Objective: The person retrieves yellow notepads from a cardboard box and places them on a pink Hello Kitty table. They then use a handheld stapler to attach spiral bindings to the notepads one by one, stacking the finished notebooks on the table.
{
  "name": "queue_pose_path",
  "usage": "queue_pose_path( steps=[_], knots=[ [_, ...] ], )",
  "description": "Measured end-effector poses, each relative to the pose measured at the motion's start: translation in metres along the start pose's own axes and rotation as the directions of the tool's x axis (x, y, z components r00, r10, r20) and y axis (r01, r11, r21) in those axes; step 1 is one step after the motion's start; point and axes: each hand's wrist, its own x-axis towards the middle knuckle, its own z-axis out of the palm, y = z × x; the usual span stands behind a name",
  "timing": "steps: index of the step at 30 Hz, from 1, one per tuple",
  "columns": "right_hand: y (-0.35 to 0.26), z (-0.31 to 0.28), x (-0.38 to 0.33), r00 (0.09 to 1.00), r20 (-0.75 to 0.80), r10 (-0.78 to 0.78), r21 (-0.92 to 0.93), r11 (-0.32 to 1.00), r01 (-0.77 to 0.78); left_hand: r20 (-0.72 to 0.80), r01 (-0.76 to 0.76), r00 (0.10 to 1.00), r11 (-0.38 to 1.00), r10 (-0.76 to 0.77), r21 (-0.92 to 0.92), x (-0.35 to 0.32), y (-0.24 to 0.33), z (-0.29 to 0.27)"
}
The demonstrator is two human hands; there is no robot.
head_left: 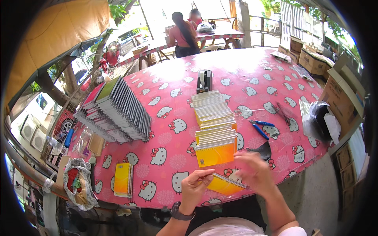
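A yellow-orange spiral notebook [225, 185] is tilted up before me, its wire coil along the upper edge. My left hand [195, 185], with a dark watch on the wrist, pinches its left end. Above the coil's right end hovers my right hand [258, 173]; its fingers are smeared by motion, so I cannot make out whether they hold anything. Just beyond lies a leaning row of similar yellow notebooks [215, 154], reaching back across the table. Blue-handled pliers [260, 129] lie right of that row. Further left, a small pile of yellow notebooks [123, 180] rests near the table edge.
A tall stack of spiral notebooks [118, 108] stands at left on the pink patterned tablecloth [165, 151]. Behind the row is a tape dispenser [204, 81]. Loose wire coils [285, 114] and cardboard boxes [340, 92] are at right. A clear bag [80, 185] hangs at left. People work beyond.
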Motion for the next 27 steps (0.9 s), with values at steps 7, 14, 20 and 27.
queue_pose_path(
  steps=[7, 14, 20, 27],
  knots=[
    [-0.025, 0.039, 0.003, 0.993, 0.119, 0.024, 0.237, 0.970, -0.052, -0.054, -0.174, 0.982, 0.977, 0.182, 0.125, -0.010, 0.011, 0.005],
    [-0.028, 0.046, -0.001, 0.993, 0.117, 0.030, 0.301, 0.951, -0.064, -0.061, -0.243, 0.965, 0.959, 0.254, 0.150, -0.013, 0.014, 0.005],
    [-0.024, 0.049, 0.005, 0.974, 0.131, -0.182, 0.192, 0.969, 0.155, -0.047, -0.241, 0.967, 0.960, 0.250, 0.142, -0.018, 0.009, 0.000],
    [-0.029, 0.056, 0.005, 0.986, 0.164, -0.029, 0.305, 0.952, -0.023, -0.041, -0.254, 0.963, 0.950, 0.265, 0.183, -0.020, 0.010, -0.007]
  ],
)
